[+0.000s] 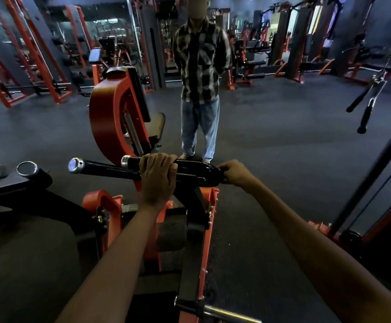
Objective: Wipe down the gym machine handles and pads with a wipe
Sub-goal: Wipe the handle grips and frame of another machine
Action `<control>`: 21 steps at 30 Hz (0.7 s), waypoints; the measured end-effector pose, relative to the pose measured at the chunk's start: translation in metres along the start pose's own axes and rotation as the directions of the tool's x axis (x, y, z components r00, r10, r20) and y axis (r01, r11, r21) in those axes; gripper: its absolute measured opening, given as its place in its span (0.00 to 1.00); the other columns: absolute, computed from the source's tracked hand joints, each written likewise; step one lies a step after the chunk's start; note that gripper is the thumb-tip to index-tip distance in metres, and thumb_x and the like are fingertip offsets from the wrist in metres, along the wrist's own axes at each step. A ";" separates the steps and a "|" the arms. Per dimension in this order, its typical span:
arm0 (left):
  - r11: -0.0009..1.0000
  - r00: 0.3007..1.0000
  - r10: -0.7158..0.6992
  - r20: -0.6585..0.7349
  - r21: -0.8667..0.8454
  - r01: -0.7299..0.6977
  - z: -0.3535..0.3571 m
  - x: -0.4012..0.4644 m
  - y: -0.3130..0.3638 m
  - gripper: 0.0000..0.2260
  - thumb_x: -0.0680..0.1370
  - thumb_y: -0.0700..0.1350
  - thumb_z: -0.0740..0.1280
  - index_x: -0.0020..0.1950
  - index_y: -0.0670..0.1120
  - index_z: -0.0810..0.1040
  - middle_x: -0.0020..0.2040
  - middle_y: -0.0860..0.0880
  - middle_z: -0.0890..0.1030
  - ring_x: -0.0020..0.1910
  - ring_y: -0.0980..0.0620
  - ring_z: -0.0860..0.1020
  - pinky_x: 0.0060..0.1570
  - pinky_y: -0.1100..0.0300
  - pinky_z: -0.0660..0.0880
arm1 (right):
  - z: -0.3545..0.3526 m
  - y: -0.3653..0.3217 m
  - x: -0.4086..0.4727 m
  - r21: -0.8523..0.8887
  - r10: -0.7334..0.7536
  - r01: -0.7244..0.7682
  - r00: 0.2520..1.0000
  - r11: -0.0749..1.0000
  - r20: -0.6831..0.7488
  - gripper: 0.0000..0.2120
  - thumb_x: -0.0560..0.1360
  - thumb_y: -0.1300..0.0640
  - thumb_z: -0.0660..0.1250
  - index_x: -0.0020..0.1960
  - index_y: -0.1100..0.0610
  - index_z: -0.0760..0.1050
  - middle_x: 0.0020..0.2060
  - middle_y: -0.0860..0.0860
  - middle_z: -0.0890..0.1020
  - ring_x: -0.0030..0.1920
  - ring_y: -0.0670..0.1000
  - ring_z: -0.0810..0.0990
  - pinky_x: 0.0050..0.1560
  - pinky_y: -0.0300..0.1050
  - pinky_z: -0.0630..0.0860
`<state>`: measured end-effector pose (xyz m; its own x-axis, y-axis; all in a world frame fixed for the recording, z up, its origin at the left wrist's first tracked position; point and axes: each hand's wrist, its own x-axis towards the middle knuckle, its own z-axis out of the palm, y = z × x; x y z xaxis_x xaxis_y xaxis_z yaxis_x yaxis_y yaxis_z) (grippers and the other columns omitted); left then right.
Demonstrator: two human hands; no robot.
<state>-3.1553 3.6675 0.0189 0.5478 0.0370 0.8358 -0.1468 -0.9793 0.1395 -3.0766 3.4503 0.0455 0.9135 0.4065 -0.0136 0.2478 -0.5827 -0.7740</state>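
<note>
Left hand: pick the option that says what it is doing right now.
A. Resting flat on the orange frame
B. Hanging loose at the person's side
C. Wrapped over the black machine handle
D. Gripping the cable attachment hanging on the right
C: the left hand has its fingers curled over the top of the black machine handle, just right of that handle's chrome end cap.

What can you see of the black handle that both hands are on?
The black handle is a glossy dark bar with a chrome end cap at its left end, lying roughly level and mounted on the orange-framed machine. The left hand wraps over it near the cap; the right hand grips its right end. No wipe shows. A second capped bar lies beside it.
</note>
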 end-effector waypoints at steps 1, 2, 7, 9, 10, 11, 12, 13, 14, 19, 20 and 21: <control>1.000 1.000 0.001 0.004 0.006 -0.001 -0.001 0.000 0.001 0.19 0.84 0.51 0.47 0.53 0.45 0.76 0.48 0.46 0.78 0.52 0.45 0.73 0.61 0.49 0.63 | -0.001 -0.006 -0.003 -0.081 -0.035 0.034 0.999 0.996 -0.017 0.11 0.72 0.70 0.62 0.49 0.66 0.81 0.44 0.61 0.82 0.44 0.56 0.80 0.52 0.50 0.78; 1.000 1.000 0.003 0.006 0.009 -0.003 -0.002 0.000 0.001 0.19 0.84 0.51 0.48 0.53 0.45 0.76 0.48 0.47 0.78 0.52 0.45 0.73 0.61 0.48 0.64 | -0.002 -0.013 -0.007 -0.132 -0.049 0.044 0.998 0.990 -0.036 0.10 0.71 0.69 0.61 0.47 0.67 0.81 0.42 0.61 0.82 0.41 0.54 0.79 0.48 0.47 0.77; 1.000 1.000 -0.017 0.009 0.006 0.017 -0.008 0.000 0.007 0.16 0.84 0.49 0.50 0.53 0.45 0.76 0.47 0.48 0.77 0.51 0.45 0.74 0.61 0.47 0.66 | 0.007 -0.037 -0.023 -0.173 -0.039 0.007 0.983 0.985 -0.180 0.10 0.73 0.69 0.57 0.39 0.64 0.77 0.36 0.58 0.79 0.37 0.54 0.79 0.39 0.45 0.76; 0.999 0.999 -0.031 0.028 0.010 0.031 -0.009 0.002 0.007 0.15 0.83 0.49 0.51 0.53 0.45 0.76 0.48 0.47 0.78 0.51 0.44 0.75 0.62 0.46 0.66 | 0.009 -0.042 -0.028 -0.168 -0.098 0.060 0.968 0.984 -0.229 0.11 0.73 0.69 0.58 0.35 0.63 0.75 0.34 0.57 0.79 0.35 0.53 0.78 0.37 0.46 0.76; 0.999 0.998 -0.039 0.046 0.012 0.038 -0.011 0.002 0.007 0.15 0.83 0.49 0.52 0.53 0.45 0.77 0.48 0.47 0.78 0.51 0.44 0.75 0.62 0.46 0.67 | 0.008 -0.044 -0.033 -0.147 -0.135 0.101 0.962 0.984 -0.239 0.13 0.73 0.69 0.59 0.32 0.62 0.74 0.31 0.56 0.78 0.32 0.51 0.76 0.35 0.44 0.73; 0.999 0.997 -0.043 0.065 0.015 0.042 -0.012 0.002 0.006 0.15 0.83 0.49 0.53 0.54 0.45 0.77 0.48 0.47 0.79 0.52 0.44 0.76 0.63 0.45 0.67 | 0.005 -0.043 -0.039 -0.112 -0.171 0.147 0.954 0.983 -0.246 0.13 0.74 0.68 0.61 0.31 0.62 0.75 0.29 0.55 0.77 0.30 0.49 0.74 0.33 0.42 0.71; 0.999 0.996 -0.044 0.081 0.021 0.043 -0.014 0.002 0.007 0.15 0.83 0.49 0.53 0.54 0.44 0.77 0.48 0.47 0.79 0.52 0.44 0.76 0.63 0.45 0.67 | 0.000 -0.041 -0.044 -0.076 -0.198 0.184 0.943 0.980 -0.266 0.11 0.74 0.67 0.63 0.33 0.65 0.78 0.29 0.57 0.78 0.30 0.48 0.75 0.33 0.42 0.70; 0.998 0.994 -0.054 0.096 0.028 0.052 -0.016 0.002 0.010 0.16 0.83 0.49 0.53 0.54 0.44 0.78 0.48 0.47 0.79 0.52 0.43 0.76 0.63 0.44 0.67 | -0.006 -0.037 -0.048 -0.058 -0.212 0.203 0.931 0.977 -0.298 0.09 0.74 0.65 0.65 0.37 0.67 0.80 0.31 0.58 0.80 0.32 0.49 0.77 0.33 0.42 0.71; 0.997 0.991 -0.078 0.108 0.033 0.075 -0.018 0.003 0.013 0.16 0.83 0.50 0.53 0.53 0.44 0.78 0.48 0.46 0.80 0.52 0.43 0.77 0.62 0.44 0.68 | -0.012 -0.032 -0.050 -0.054 -0.208 0.201 0.922 0.978 -0.328 0.08 0.73 0.64 0.66 0.39 0.67 0.80 0.32 0.59 0.81 0.34 0.49 0.78 0.33 0.41 0.71; 0.942 0.924 -0.334 0.189 0.097 0.321 -0.024 0.026 0.053 0.16 0.82 0.50 0.57 0.52 0.44 0.81 0.53 0.43 0.82 0.57 0.40 0.76 0.67 0.42 0.63 | -0.047 0.006 -0.045 -0.172 -0.148 0.093 0.926 0.981 -0.347 0.07 0.73 0.65 0.63 0.39 0.65 0.79 0.34 0.57 0.78 0.35 0.53 0.76 0.34 0.40 0.64; 0.938 0.918 -0.345 0.195 0.101 0.331 -0.023 0.032 0.065 0.14 0.82 0.49 0.58 0.53 0.43 0.80 0.55 0.43 0.81 0.58 0.41 0.76 0.68 0.43 0.63 | -0.055 0.014 -0.044 -0.206 -0.137 0.068 0.928 0.976 -0.345 0.07 0.73 0.65 0.63 0.42 0.66 0.80 0.38 0.60 0.79 0.38 0.56 0.77 0.36 0.41 0.65; 0.942 0.920 -0.335 0.203 0.097 0.322 -0.023 0.037 0.079 0.13 0.81 0.48 0.59 0.55 0.42 0.80 0.56 0.42 0.81 0.59 0.40 0.76 0.67 0.45 0.63 | -0.062 0.020 -0.044 -0.238 -0.128 0.045 0.930 0.970 -0.345 0.08 0.74 0.65 0.63 0.45 0.66 0.80 0.43 0.61 0.79 0.42 0.58 0.78 0.38 0.41 0.66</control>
<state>-3.1650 3.5960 0.0731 0.7205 0.3218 0.6142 0.1183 -0.9298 0.3485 -3.0918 3.3768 0.0701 0.9289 0.2099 0.3050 0.3587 -0.7145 -0.6007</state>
